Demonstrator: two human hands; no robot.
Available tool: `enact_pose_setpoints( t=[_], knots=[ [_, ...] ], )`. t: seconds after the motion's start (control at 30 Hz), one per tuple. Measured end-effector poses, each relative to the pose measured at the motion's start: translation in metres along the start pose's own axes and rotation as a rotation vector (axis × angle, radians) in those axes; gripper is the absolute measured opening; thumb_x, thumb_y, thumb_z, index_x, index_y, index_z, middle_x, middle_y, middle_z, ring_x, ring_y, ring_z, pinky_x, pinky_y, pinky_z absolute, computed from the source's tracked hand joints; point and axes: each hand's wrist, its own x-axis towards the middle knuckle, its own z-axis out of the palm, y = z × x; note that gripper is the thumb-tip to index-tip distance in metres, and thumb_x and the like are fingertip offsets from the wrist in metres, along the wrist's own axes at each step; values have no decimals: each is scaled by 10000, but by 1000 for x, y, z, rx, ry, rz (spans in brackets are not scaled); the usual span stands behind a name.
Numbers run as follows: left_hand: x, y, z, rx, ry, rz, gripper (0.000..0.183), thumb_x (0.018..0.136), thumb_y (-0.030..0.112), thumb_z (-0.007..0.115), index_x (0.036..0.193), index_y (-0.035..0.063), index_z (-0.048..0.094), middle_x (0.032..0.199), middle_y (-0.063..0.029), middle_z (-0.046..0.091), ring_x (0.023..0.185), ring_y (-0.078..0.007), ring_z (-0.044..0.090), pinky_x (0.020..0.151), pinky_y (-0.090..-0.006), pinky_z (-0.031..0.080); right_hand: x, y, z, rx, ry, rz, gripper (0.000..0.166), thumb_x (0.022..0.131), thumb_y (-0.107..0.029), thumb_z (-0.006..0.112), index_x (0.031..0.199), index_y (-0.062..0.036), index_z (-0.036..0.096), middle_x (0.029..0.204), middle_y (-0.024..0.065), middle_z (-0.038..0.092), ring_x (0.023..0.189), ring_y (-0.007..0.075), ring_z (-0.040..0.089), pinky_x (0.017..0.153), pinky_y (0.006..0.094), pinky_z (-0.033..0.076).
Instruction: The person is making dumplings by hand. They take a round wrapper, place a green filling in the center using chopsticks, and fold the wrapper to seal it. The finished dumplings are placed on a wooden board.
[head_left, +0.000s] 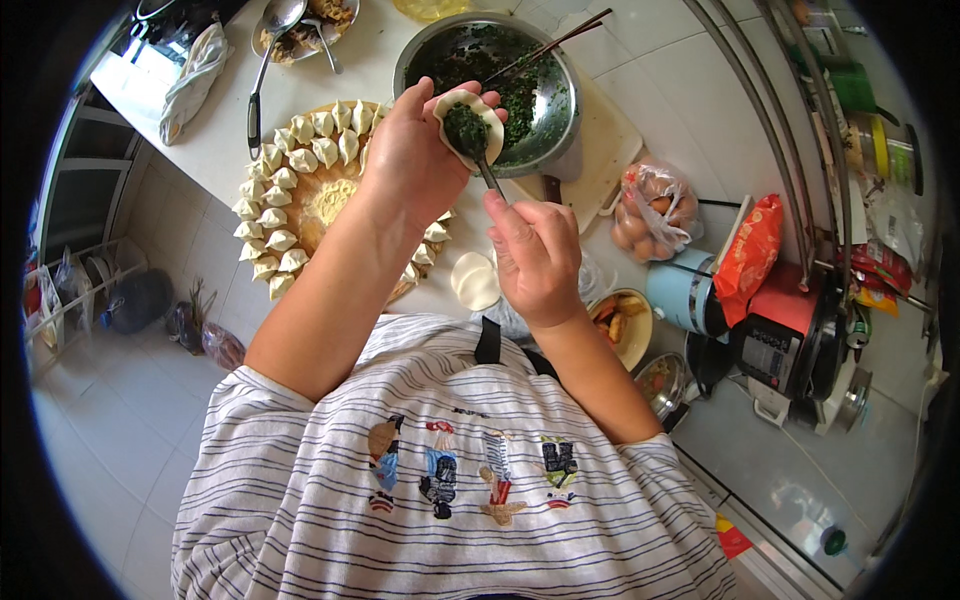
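Observation:
A round dumpling wrapper (491, 147) lies across the fingers of my left hand (420, 150), held just over the near rim of a steel mixing bowl (566, 131). Chopped green filling (463, 124) sits in the middle of that wrapper. My right hand (538, 255) grips the handle of a spoon (486, 171), whose bowl end rests in the filling. More green filling coats the inside of the steel bowl, where a pair of chopsticks (551, 46) leans on the rim. Beneath my left forearm, rows of folded dumplings (281, 240) ring a round wooden board (304, 210), partly hidden.
Loose wrappers (475, 281) lie beside my right hand. Flour (330, 199) is heaped on the board. To the right are a cutting board (619, 154), a plastic bag of eggs (651, 214), a light blue appliance (686, 289) and a bowl of food (637, 330). A ladle (256, 112) lies far left.

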Motion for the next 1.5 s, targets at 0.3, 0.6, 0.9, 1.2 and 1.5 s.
enact_pose_setpoints(
  t=[0.3,0.6,0.9,1.2,1.5],
  knots=[
    [7,9,-34,-10,38,37,463,1055,324,321,1330,-22,460,1285,-215,585,1139,-364,605,979,-478,513,3,35,17,4,46,289,281,895,-128,655,1171,-77,679,883,61,596,832,281,556,765,391,460],
    [-14,19,-27,59,-76,-31,503,1043,384,346,1344,-8,443,1334,-216,557,1163,-409,594,923,-563,539,5,54,52,-59,-37,290,500,843,-289,736,1275,-114,555,1252,136,549,1141,346,520,946,463,437],
    [-33,-12,-5,-7,-283,-156,525,1042,391,345,1369,2,478,1342,-183,574,1195,-298,568,1061,-442,419,21,25,8,-124,233,-236,245,786,-128,742,1004,-214,672,1204,1,600,1130,228,543,920,351,461],
    [-48,-20,14,222,-186,-167,429,1042,278,362,1299,-32,512,1262,-189,617,1107,-262,612,990,-382,482,24,11,-17,-150,223,-326,192,733,-100,775,896,-192,733,1181,-29,621,1150,207,505,857,320,492],
    [-65,-20,24,501,-134,118,346,1027,199,427,1145,-77,599,1080,-172,664,978,-242,656,842,-326,549,48,-21,-44,97,83,-25,153,777,-166,796,904,-119,724,1133,51,653,1095,259,559,922,356,460]
  ],
)
